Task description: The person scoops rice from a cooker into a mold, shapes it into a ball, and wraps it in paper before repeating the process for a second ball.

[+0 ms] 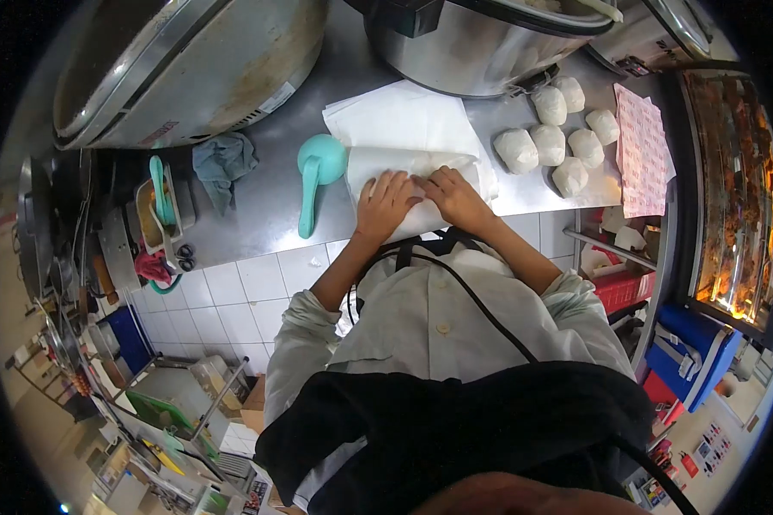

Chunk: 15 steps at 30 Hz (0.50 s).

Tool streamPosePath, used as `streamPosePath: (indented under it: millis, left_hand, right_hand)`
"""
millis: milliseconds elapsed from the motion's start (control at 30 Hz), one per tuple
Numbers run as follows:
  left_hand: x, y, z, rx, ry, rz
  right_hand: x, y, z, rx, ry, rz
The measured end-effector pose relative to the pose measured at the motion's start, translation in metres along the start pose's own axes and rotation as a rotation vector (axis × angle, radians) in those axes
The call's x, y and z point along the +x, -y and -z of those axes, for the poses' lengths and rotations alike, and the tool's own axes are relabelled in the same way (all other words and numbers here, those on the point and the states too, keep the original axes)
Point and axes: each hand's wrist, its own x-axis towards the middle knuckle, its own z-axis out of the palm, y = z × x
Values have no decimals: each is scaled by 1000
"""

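A stack of white wrapping paper [404,116] lies on the steel counter in front of me. Its nearest sheet is folded over into a bulge, and whatever is inside is hidden. My left hand [388,204] has its fingers curled over the left part of this fold. Close beside it, my right hand [457,201] grips the right part, fingers bent over the paper. To the left of the paper rests a turquoise scoop [322,163], bowl upward and handle toward me. Several white paper-wrapped bundles [548,146] sit to the right.
Two large metal cookers [197,77] [481,51] stand along the back. A grey-green cloth [223,165] and a metal tray [159,210] with a turquoise-handled utensil are at left. Red-printed paper sheets [642,150] lie near a lit glass display case [734,197] at right.
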Motion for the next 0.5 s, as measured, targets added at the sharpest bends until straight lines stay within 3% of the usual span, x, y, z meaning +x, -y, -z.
streamPosePath:
  millis: [67, 333, 367, 500]
  left_hand:
    - [11, 13, 11, -118, 294, 61]
    - [7, 49, 3, -138, 321, -117]
    - [9, 52, -1, -223, 386, -62]
    - [27, 62, -12, -515, 459, 88]
  right_hand:
    - [-9, 1, 0, 77, -84, -66]
    - [-52, -46, -24, 17, -241, -153]
    - [-53, -51, -25, 107, -254, -261]
    - [-42, -63, -28, 71, -285, -270]
